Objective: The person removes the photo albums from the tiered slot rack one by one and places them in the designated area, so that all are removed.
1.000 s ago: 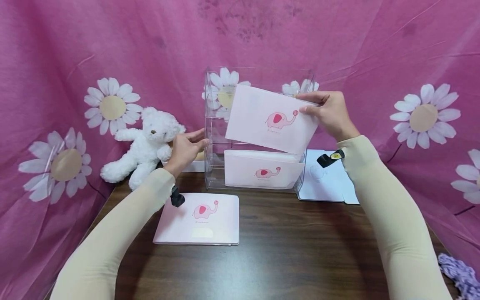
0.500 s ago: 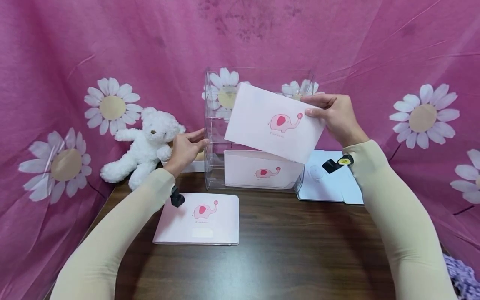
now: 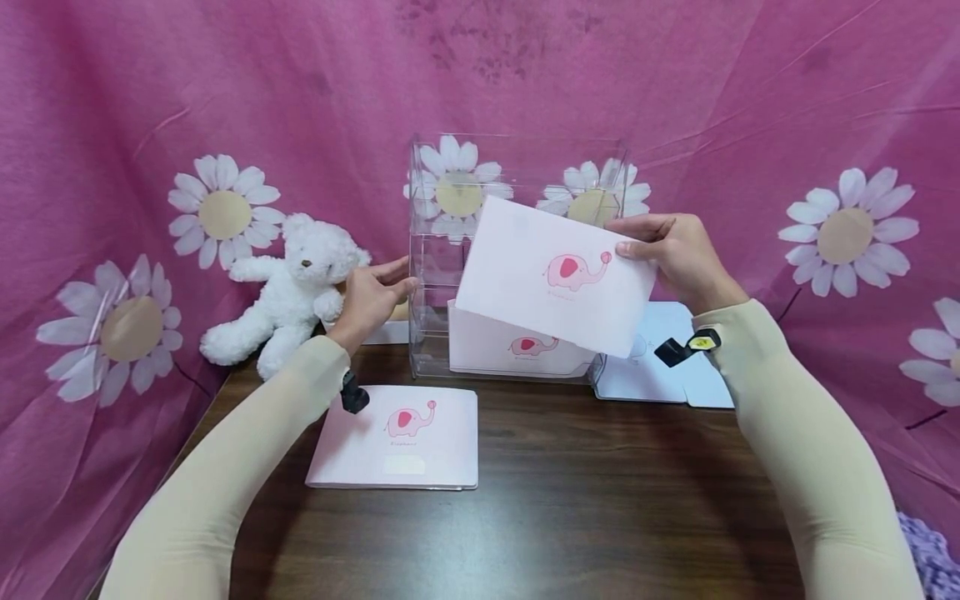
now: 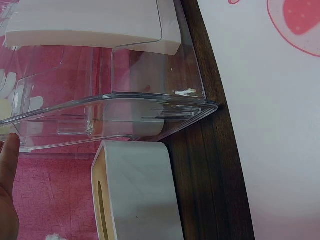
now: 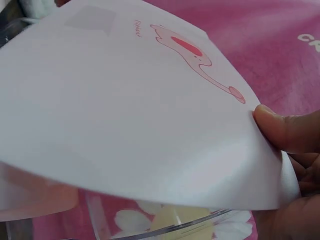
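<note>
My right hand [image 3: 678,258] pinches a pale pink notebook [image 3: 517,275] by its upper right corner, thumb on the elephant-printed front. It hangs tilted, right side lower, in front of a clear acrylic rack [image 3: 431,350]. Its cover bows near the thumb in the right wrist view. A matching elephant notebook [image 3: 480,350] stands in the rack's bottom tier, partly covered by the held one. With fingers fairly straight, my left hand [image 3: 367,304] touches the rack's left side; one finger [image 4: 7,165] shows against the clear wall. Another elephant notebook [image 3: 405,458] lies flat on the table, below the left wrist.
A white teddy bear [image 3: 300,267] sits left of the rack, with a white box [image 4: 140,190] beside the rack's side. White notebooks [image 3: 652,375] lie to the rack's right on the brown table [image 3: 570,500]. Purple yarn [image 3: 930,550] shows at lower right; pink daisy cloth [image 3: 720,100] hangs behind.
The right hand has moved right and down with the tilted notebook, which now overlaps the one in the bottom tier more. My left hand stays on the rack's side.
</note>
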`<move>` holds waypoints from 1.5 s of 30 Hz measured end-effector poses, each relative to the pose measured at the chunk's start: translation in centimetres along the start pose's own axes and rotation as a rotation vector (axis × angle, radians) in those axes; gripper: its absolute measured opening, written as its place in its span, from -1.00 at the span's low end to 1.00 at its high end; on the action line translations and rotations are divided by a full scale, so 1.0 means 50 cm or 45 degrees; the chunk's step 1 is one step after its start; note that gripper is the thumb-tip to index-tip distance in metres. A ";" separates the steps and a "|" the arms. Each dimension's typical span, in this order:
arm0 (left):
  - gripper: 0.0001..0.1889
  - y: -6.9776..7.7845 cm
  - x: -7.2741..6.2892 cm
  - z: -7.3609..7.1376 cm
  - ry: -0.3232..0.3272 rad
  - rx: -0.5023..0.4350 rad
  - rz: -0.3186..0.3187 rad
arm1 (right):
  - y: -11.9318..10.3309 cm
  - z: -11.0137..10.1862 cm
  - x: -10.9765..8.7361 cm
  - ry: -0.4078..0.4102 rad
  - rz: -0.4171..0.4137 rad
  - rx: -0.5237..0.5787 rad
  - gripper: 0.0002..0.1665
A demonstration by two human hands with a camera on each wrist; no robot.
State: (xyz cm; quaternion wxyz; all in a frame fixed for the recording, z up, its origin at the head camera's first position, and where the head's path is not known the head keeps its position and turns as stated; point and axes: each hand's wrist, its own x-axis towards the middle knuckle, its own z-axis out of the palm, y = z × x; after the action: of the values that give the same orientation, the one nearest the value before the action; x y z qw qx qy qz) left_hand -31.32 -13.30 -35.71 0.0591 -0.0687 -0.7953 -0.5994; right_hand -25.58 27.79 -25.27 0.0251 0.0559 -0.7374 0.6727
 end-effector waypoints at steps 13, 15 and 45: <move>-0.49 0.000 0.003 0.003 -0.008 -0.056 -0.011 | 0.051 -0.008 -0.035 -0.150 0.098 -0.092 -0.65; -0.49 0.000 0.003 0.002 -0.012 -0.048 -0.014 | 0.059 -0.010 -0.041 -0.179 0.117 -0.117 -0.65; -0.49 -0.002 0.003 0.005 -0.007 -0.036 -0.031 | 0.237 -0.010 -0.102 -0.517 0.388 -0.193 -0.59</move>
State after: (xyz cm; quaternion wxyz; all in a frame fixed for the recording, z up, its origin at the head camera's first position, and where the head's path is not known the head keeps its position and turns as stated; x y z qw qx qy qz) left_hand -31.49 -13.08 -35.87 0.0486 -0.0613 -0.7878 -0.6110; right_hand -21.93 29.58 -37.52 -0.2210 0.0759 -0.7756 0.5864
